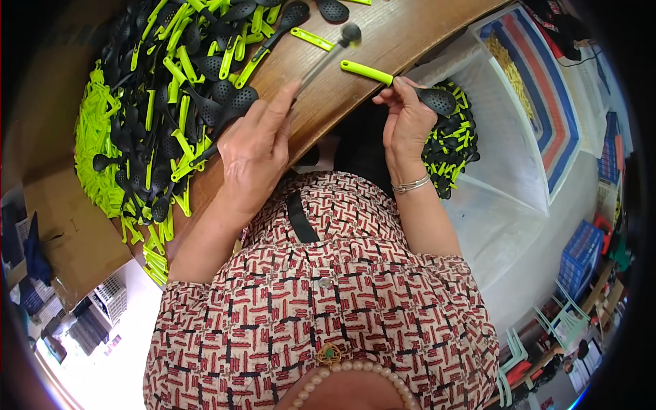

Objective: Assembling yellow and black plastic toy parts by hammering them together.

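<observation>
The fingers of the left hand (pixel 256 147) are clamped on a hammer-like tool (pixel 319 68), whose thin shaft is projected up and to the right beyond the fingertips; its dark head (pixel 350 34) is blurred; the end below the fingers is hidden by the hand. The fingers of the right hand (pixel 410 119) are closed on a perforated black spoon (pixel 437 102); its bowl is shown just to the right of these fingers, and its green handle (pixel 367 71) is extended to their upper left, tilted slightly, with the free end near the tool's head; the part between is covered by the fingers.

A loose green handle (pixel 311 39) is laid on the wooden table (pixel 403 31), beyond the left fingertips; a black spoon bowl (pixel 333 9) is seen farther beyond them. To the left of the left fingers, a tangled pile of spoons (pixel 208 106) is spread; farther left, a heap of green handles (pixel 94 147) is massed beside it.

Below and to the right of the right fingers, many spoons (pixel 451 154) are gathered beside translucent plastic sheeting (pixel 499 184); well to the right, a striped bag (pixel 555 102) is placed.
</observation>
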A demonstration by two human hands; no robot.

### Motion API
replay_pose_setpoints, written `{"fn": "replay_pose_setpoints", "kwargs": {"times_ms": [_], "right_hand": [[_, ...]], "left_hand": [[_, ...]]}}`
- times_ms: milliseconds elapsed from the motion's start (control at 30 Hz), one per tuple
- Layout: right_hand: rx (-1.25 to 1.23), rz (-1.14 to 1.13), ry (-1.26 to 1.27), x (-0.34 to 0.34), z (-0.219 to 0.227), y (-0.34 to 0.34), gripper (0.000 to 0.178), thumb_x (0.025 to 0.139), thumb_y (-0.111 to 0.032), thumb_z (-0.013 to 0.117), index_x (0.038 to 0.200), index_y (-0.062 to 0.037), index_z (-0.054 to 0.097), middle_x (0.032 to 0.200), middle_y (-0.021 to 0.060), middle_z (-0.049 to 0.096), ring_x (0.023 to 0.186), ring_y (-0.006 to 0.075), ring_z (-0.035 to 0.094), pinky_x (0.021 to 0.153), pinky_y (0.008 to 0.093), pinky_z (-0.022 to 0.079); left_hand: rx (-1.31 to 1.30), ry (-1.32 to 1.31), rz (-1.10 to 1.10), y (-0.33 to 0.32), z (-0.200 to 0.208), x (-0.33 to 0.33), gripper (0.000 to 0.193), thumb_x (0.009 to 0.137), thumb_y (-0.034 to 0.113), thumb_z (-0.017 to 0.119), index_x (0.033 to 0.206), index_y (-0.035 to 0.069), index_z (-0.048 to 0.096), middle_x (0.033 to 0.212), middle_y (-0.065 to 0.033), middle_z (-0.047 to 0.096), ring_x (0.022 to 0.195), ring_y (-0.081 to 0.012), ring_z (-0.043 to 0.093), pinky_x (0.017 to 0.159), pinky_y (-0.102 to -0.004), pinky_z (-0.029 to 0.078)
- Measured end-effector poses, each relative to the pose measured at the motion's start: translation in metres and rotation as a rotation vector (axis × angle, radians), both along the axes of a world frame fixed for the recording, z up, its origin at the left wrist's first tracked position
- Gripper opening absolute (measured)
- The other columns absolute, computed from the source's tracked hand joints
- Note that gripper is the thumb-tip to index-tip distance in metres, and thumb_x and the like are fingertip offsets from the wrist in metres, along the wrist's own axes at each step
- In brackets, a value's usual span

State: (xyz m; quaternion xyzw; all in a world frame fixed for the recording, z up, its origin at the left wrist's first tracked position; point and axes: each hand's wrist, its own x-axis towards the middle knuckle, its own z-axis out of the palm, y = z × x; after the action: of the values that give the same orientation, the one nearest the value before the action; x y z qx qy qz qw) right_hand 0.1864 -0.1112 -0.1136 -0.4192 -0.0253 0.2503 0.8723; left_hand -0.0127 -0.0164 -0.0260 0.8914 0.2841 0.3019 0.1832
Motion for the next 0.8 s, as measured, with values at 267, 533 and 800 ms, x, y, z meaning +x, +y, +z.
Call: {"fn": "replay_pose_setpoints", "kwargs": {"times_ms": [267,533,800], "right_hand": [[-0.022,0.007,0.008,0.002,-0.001,-0.002,0.009,0.091,0.001,0.068,0.098,0.0046,0.064,0.083,0.0117,0.067,0.065,0.0203,0.068,0.058,0.0371,0.063],[-0.05,-0.009,0.085,0.012,-0.002,-0.011,0.008,0.09,-0.001,0.069,0.096,0.0039,0.066,0.08,0.0106,0.068,0.067,0.0208,0.068,0.058,0.0374,0.06],[-0.405,0.565,0.198,0.082,-0.005,-0.09,0.052,0.102,-0.045,0.057,0.092,0.0043,0.068,0.081,0.0137,0.069,0.057,0.0184,0.062,0.049,0.0279,0.051]], "left_hand": [[0.098,0.219,-0.051,-0.002,-0.001,-0.006,0.046,0.089,0.01,0.071,0.134,0.023,0.065,0.079,-0.0098,0.057,0.062,-0.0301,0.058,0.059,-0.0404,0.047],[-0.182,-0.033,-0.054,0.009,0.005,-0.003,0.044,0.09,0.0,0.067,0.131,0.016,0.066,0.083,-0.0143,0.063,0.072,-0.0311,0.063,0.068,-0.0381,0.051],[0.019,0.136,-0.068,0.014,-0.001,-0.028,0.049,0.083,0.006,0.075,0.129,0.021,0.069,0.076,-0.0068,0.057,0.059,-0.0267,0.053,0.058,-0.0387,0.045]]}}
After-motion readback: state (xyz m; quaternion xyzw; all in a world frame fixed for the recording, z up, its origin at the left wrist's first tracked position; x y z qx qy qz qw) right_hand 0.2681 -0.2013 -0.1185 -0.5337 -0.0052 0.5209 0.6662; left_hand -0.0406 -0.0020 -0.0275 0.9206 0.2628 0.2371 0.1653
